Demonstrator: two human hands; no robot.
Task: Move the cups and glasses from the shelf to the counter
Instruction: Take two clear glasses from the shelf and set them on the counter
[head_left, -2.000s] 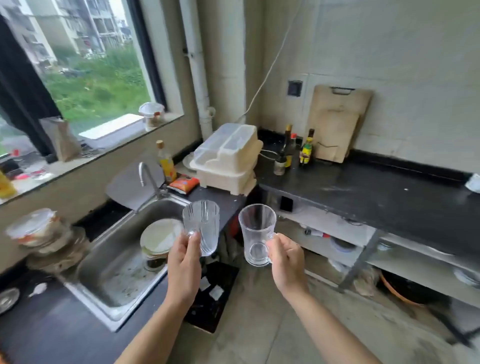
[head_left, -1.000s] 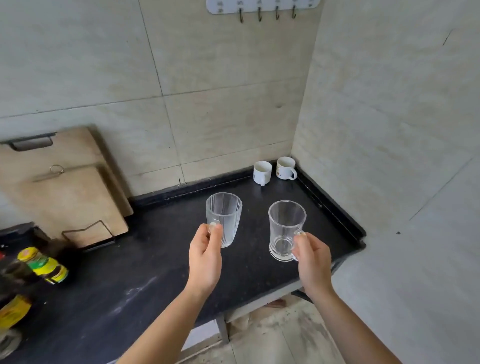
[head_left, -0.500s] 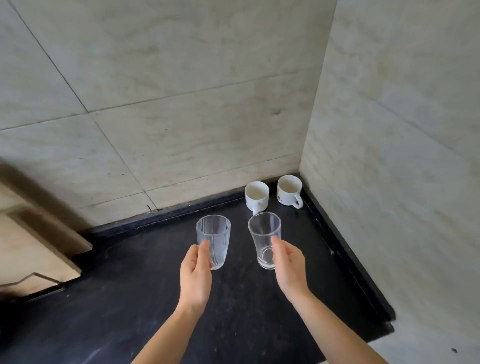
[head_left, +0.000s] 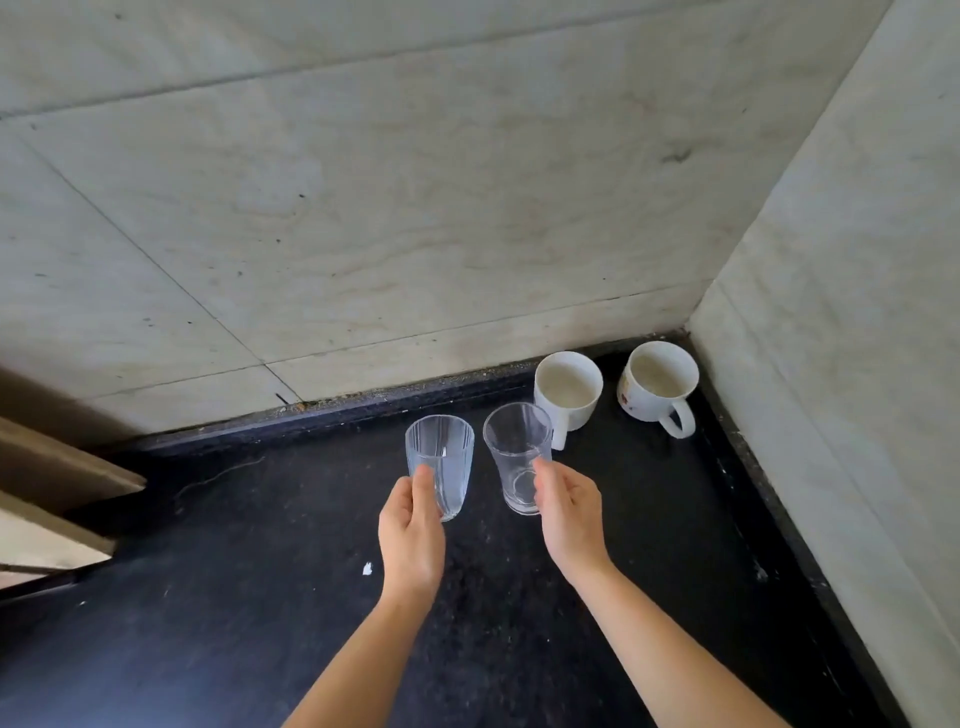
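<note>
My left hand (head_left: 411, 530) grips a ribbed clear tumbler (head_left: 441, 457), held upright above the black counter (head_left: 234, 597). My right hand (head_left: 569, 512) holds a smooth clear glass (head_left: 515, 457) just to the right of it, close to the back corner. Two white mugs stand in that corner: a plain one (head_left: 567, 395) right behind the smooth glass, and one with a small print (head_left: 657, 387) against the right wall, its handle facing me. I cannot tell whether either glass touches the counter.
Tiled walls close the counter at the back and on the right. Wooden cutting boards (head_left: 47, 499) lean at the left edge. A small white speck (head_left: 367, 569) lies on the counter near my left wrist.
I turned from the sink area to the counter's right corner. Both hands carried the glasses forward and lower, closer to the two white mugs.
</note>
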